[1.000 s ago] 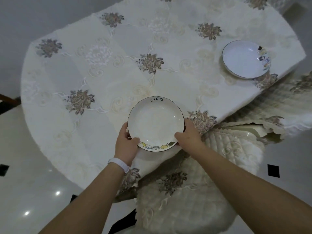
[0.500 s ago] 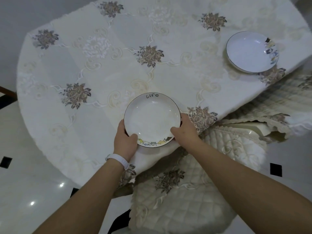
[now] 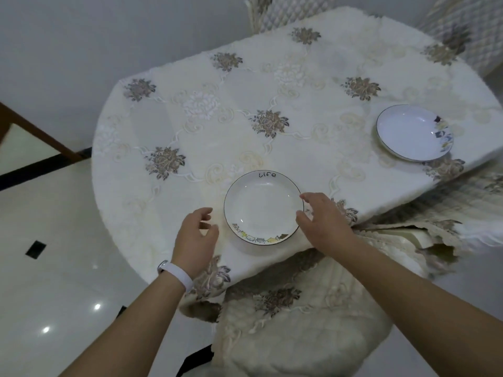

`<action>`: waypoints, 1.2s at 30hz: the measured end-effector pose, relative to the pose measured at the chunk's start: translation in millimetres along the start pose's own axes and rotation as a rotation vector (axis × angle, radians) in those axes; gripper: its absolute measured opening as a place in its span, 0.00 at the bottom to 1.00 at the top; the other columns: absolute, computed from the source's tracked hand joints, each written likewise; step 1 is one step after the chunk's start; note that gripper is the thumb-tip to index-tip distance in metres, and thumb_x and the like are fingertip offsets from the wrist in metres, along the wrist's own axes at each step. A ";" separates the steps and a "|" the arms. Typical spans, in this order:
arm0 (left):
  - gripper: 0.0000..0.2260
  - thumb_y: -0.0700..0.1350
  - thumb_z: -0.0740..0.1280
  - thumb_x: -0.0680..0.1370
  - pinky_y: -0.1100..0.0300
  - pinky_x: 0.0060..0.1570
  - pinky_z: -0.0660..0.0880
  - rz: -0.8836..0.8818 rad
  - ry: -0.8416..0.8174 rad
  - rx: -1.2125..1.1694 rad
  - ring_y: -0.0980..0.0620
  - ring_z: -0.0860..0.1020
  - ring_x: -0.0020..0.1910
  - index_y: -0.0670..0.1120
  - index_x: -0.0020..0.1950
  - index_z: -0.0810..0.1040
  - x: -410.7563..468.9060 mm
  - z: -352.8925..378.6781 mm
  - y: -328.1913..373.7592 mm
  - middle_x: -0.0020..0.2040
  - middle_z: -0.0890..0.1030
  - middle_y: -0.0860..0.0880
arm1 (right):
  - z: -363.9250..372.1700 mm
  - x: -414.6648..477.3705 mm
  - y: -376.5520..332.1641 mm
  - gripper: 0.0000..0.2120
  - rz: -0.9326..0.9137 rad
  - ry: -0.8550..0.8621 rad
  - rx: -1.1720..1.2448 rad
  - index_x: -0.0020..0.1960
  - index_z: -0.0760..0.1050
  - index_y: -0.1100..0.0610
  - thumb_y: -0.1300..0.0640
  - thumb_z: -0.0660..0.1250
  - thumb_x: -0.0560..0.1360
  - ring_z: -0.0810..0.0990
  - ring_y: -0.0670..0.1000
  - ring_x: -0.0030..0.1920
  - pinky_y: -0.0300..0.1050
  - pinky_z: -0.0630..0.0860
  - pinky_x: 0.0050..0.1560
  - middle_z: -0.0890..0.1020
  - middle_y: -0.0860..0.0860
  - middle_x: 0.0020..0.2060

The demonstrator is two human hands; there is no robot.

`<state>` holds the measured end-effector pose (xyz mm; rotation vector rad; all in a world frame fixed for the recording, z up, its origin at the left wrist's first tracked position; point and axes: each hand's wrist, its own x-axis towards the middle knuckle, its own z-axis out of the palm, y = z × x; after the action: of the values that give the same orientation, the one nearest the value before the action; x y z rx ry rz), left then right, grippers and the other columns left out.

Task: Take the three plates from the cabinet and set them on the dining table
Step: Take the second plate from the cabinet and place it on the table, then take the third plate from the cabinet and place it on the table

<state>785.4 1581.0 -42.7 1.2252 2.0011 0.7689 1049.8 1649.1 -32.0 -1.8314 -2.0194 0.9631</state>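
Observation:
A white plate (image 3: 262,206) marked "life" on its far rim, with small pictures along its near rim, lies flat on the dining table (image 3: 245,104) near the front edge. My left hand (image 3: 196,236) hovers just left of it, fingers apart, not touching. My right hand (image 3: 324,220) is at the plate's right rim, fingers spread, holding nothing. A second white plate (image 3: 408,130) with a dark pattern on one side rests at the table's right edge. No third plate is in view.
A cream embroidered cloth with brown flowers covers the table. A quilted chair (image 3: 299,322) stands under the near edge, another chair (image 3: 275,12) at the far side. Glossy white floor tiles (image 3: 54,240) lie to the left.
Both hands have let go of the "life" plate and drawn slightly apart from it. The plate now rests on the cloth. The camera view has pulled back and tilted up.

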 end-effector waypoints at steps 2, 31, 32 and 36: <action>0.15 0.44 0.65 0.77 0.54 0.49 0.76 0.131 0.038 0.197 0.53 0.77 0.52 0.48 0.64 0.74 -12.7 -14.5 -4.9 0.59 0.75 0.50 | -3.7 -7.0 -9.1 0.21 -0.135 -0.034 -0.139 0.71 0.69 0.57 0.53 0.62 0.80 0.69 0.55 0.66 0.48 0.66 0.62 0.72 0.53 0.67; 0.19 0.54 0.62 0.74 0.47 0.57 0.73 -0.146 0.582 0.639 0.42 0.78 0.57 0.46 0.59 0.79 -390.8 -254.3 -236.8 0.58 0.80 0.44 | 244.2 -279.0 -316.7 0.21 -1.221 -0.256 -0.570 0.63 0.78 0.55 0.45 0.58 0.77 0.78 0.57 0.59 0.52 0.74 0.58 0.81 0.54 0.60; 0.18 0.54 0.62 0.74 0.47 0.58 0.73 -0.168 0.610 0.634 0.42 0.78 0.57 0.46 0.59 0.79 -408.0 -259.7 -248.0 0.58 0.80 0.44 | 255.9 -294.4 -324.2 0.21 -1.254 -0.262 -0.568 0.62 0.78 0.54 0.45 0.58 0.76 0.78 0.57 0.59 0.51 0.74 0.58 0.81 0.53 0.59; 0.19 0.55 0.62 0.75 0.47 0.58 0.73 -0.271 0.691 0.630 0.42 0.77 0.58 0.47 0.60 0.79 -473.0 -279.3 -287.3 0.58 0.80 0.44 | 301.6 -353.7 -352.7 0.20 -1.397 -0.305 -0.557 0.60 0.79 0.55 0.45 0.59 0.75 0.79 0.58 0.58 0.53 0.74 0.59 0.82 0.54 0.58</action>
<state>579.7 999.3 18.0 1.0383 3.0698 0.4623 657.5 1223.9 44.3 -0.0007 -3.0443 0.2172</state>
